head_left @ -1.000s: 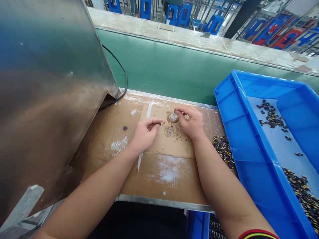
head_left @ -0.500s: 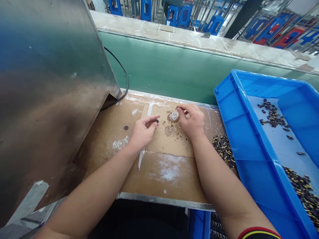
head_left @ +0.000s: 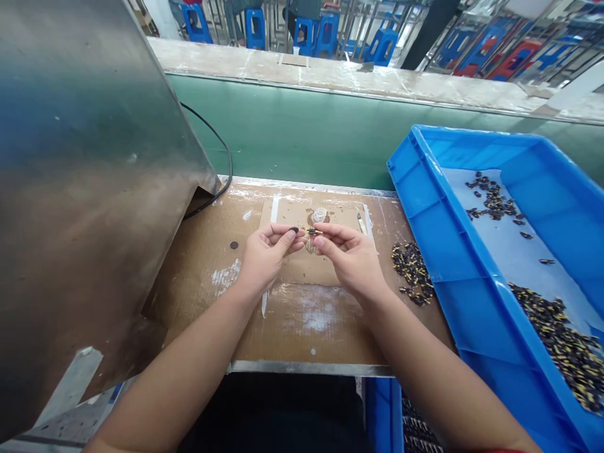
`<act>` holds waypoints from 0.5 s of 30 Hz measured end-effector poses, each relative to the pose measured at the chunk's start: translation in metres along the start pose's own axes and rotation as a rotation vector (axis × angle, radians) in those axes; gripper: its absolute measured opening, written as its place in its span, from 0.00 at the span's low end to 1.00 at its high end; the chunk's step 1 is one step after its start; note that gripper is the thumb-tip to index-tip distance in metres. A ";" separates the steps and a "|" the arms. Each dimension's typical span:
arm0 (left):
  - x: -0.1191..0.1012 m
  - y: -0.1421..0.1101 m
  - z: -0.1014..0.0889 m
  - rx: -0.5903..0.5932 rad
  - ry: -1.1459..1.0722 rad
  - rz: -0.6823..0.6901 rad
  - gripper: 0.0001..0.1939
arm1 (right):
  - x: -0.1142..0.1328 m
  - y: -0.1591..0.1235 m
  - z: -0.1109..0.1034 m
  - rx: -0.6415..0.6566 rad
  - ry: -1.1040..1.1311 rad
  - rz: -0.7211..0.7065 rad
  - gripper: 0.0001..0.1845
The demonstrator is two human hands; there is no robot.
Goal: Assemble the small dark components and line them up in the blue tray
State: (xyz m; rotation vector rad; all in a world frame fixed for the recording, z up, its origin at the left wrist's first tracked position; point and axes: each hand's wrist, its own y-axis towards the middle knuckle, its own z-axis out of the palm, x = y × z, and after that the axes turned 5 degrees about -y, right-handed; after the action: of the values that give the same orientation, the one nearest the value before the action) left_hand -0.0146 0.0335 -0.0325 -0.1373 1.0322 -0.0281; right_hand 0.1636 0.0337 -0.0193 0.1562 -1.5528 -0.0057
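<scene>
Two hands (head_left: 268,258) (head_left: 352,261), dark bits (head_left: 313,231) pinched, shapes too small

Left hand (head_left: 268,257) is pinching a small black piece (head_left: 294,230), right hand (head_left: 349,261) pinching a black-and-yellow part (head_left: 314,231) just beside it, both over cardboard (head_left: 306,324); more parts (head_left: 410,270) are lying center right, beside a blue tray (head_left: 415,170) at right.
</scene>
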 end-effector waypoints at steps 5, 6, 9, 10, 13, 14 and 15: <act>-0.002 -0.010 0.004 0.035 0.235 0.107 0.14 | -0.004 -0.015 0.009 -0.063 0.174 0.031 0.15; -0.002 -0.012 0.005 0.038 0.279 0.148 0.13 | -0.003 -0.017 0.010 -0.064 0.188 0.043 0.15; -0.002 -0.016 0.006 0.061 0.380 0.279 0.10 | -0.001 -0.019 0.012 -0.061 0.224 0.076 0.14; -0.002 -0.017 0.005 0.074 0.417 0.325 0.08 | -0.001 -0.020 0.012 -0.062 0.240 0.083 0.14; -0.002 -0.017 0.003 0.112 0.547 0.489 0.06 | -0.003 -0.020 0.009 -0.041 0.290 0.104 0.14; -0.003 -0.017 0.003 0.123 0.575 0.534 0.06 | -0.003 -0.020 0.009 -0.029 0.304 0.114 0.14; -0.004 -0.018 0.003 0.132 0.582 0.558 0.06 | -0.003 -0.020 0.008 -0.017 0.313 0.123 0.14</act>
State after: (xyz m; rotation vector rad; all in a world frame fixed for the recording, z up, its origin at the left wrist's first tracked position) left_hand -0.0137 0.0164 -0.0254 0.3002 1.6151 0.3907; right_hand 0.1572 0.0133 -0.0240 0.0447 -1.2475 0.0988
